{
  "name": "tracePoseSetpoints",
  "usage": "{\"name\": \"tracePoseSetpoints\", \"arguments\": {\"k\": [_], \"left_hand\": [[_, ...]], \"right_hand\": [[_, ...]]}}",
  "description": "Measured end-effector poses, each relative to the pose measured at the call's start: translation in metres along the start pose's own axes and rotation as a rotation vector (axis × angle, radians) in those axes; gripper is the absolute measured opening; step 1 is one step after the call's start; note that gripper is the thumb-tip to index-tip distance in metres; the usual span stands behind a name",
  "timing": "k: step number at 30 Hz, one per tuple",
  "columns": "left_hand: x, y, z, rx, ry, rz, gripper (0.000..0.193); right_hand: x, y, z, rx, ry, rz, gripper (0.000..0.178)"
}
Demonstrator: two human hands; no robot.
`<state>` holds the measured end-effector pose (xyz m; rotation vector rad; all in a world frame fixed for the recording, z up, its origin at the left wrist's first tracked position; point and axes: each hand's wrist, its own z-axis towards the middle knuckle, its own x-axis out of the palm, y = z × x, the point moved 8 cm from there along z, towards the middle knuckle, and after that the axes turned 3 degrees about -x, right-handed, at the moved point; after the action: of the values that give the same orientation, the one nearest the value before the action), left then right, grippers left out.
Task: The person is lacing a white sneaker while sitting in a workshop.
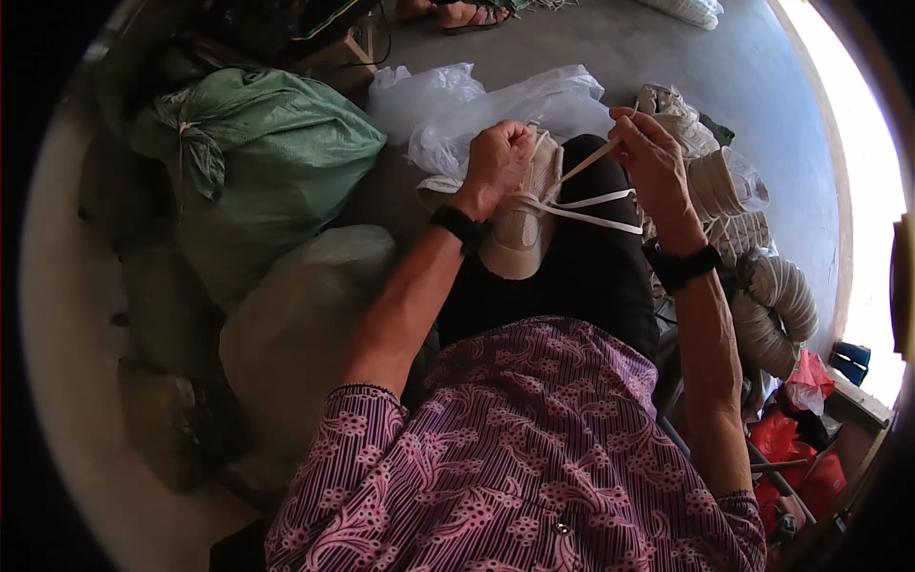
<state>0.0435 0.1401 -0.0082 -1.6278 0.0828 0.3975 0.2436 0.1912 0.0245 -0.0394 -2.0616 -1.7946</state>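
Observation:
A beige lace-up shoe (pixel 516 238) rests on my lap, its toe pointing toward me. Curled against the shoe's upper is my left hand (pixel 499 164), closed; what its fingertips grip is partly hidden. My right hand (pixel 652 160), raised to the right of the shoe, pinches a pale shoelace (pixel 593 158) between thumb and fingers. That lace runs taut and slanting from the shoe up to the hand. Other loose lace lengths loop across my dark trousers (pixel 572 272). Part of another light shoe (pixel 437 188) shows just left of my left wrist.
Several beige shoes (pixel 729 186) lie piled along my right side. Crumpled see-through plastic bags (pixel 515 105) lie ahead. A large tied green sack (pixel 286 143) and a pale bag (pixel 305 315) stand on the left. Red plastic bags (pixel 777 434) sit low right; another person's foot (pixel 467 16) shows far ahead.

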Motion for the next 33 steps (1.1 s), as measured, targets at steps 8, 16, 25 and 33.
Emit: {"name": "tracePoseSetpoints", "arguments": {"k": [8, 16, 25, 33], "left_hand": [[0.006, -0.015, 0.007, 0.076, 0.093, 0.393, 0.017], [0.002, -0.016, 0.008, 0.114, -0.021, 0.362, 0.017], [-0.003, 0.013, -0.006, -0.374, 0.046, -0.652, 0.012], [-0.004, 0.009, -0.012, -0.37, 0.049, -0.696, 0.014]], "right_hand": [[0.004, -0.025, 0.0, 0.061, 0.0, -0.076, 0.027], [0.023, -0.027, 0.004, 0.005, 0.01, -0.303, 0.026], [0.068, -0.046, 0.008, 0.055, 0.19, -0.216, 0.028], [0.088, -0.039, 0.003, 0.071, 0.22, -0.161, 0.035]]}}
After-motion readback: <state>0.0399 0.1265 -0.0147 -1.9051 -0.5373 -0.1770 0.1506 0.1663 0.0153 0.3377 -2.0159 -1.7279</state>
